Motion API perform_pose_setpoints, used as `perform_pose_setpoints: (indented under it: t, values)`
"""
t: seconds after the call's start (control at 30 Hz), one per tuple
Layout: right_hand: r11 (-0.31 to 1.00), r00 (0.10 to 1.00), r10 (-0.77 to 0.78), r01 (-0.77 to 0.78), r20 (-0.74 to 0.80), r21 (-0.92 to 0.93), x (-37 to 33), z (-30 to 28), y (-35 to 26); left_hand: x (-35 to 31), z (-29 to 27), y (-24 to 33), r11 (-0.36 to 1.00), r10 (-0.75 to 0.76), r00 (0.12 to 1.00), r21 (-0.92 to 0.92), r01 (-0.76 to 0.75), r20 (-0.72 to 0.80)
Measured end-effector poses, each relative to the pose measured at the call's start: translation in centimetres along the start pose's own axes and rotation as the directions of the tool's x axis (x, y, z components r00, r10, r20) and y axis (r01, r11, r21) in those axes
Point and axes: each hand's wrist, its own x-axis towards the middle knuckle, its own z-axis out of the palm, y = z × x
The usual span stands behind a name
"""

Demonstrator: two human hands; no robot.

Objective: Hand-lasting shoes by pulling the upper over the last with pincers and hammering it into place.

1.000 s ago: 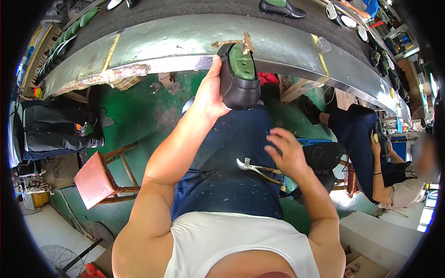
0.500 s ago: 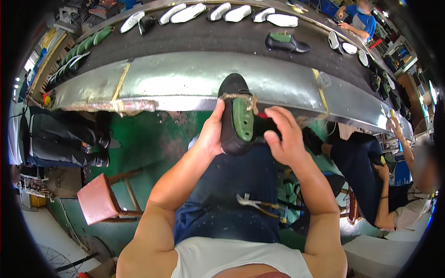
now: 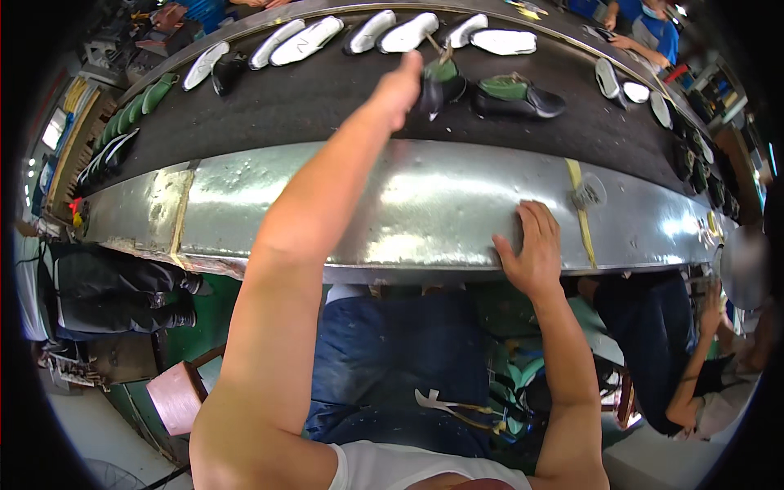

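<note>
Left hand (image 3: 398, 91) at a black shoe (image 3: 438, 95), grip unclear; right hand (image 3: 535, 255) over the bench (image 3: 457, 204), thumb and fingers apart. Pliers (image 3: 441, 403) lie on the lap (image 3: 392, 343).

The bench (image 3: 327, 118) runs from left to right. Along its far side lies a row of shoes (image 3: 408, 34). Nearer, about the middle, is a lasted shoe (image 3: 439, 94), with the left hand (image 3: 398, 90) just at its left; whether they touch is unclear. A second lasted shoe (image 3: 523, 100) lies just to its right. Shoe lasts (image 3: 137, 113) line the left end, and more shoes (image 3: 662, 110) the right. The right hand (image 3: 532, 249) is at the near ledge, left of a tape strip (image 3: 582, 220). On the near side, pliers (image 3: 447, 405) lie on the person's lap (image 3: 392, 351), between a stool (image 3: 174, 403) on the left and a seated co-worker (image 3: 653, 351) on the right.
</note>
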Motion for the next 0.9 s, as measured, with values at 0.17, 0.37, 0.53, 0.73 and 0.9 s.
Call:
perform_pose_setpoints:
  t: [0.17, 0.37, 0.53, 0.73, 0.9]
  values:
    - [1.0, 1.0, -0.025, 0.025, 0.013, 0.013, 0.8, -0.1, -0.5, 2.4, 1.1, -5.5, 0.896, 0.169, 0.967, 0.439, -0.069, -0.192]
    - [1.0, 0.996, 0.014, -0.015, 0.093, 0.009, 0.5, -0.6, -0.5, 5.9, -0.1, -4.4, 0.972, 0.229, 0.969, 0.069, -0.223, -0.097]
    - [0.999, 0.991, 0.032, -0.034, 0.133, 0.018, 1.3, -0.7, -0.7, 13.6, -11.3, -4.8, 0.933, 0.265, 0.871, 0.34, -0.122, -0.414]
    - [0.997, 0.97, 0.07, -0.074, 0.232, 0.009, 2.1, -0.4, -0.8, 22.9, -31.4, -6.3, 0.478, 0.543, 0.705, 0.858, 0.185, -0.455]
    - [0.996, 0.941, 0.094, -0.087, 0.326, -0.035, 1.8, -0.4, -0.7, 26.6, -37.0, -5.7, 0.82, 0.336, 0.682, 0.558, 0.128, -0.649]
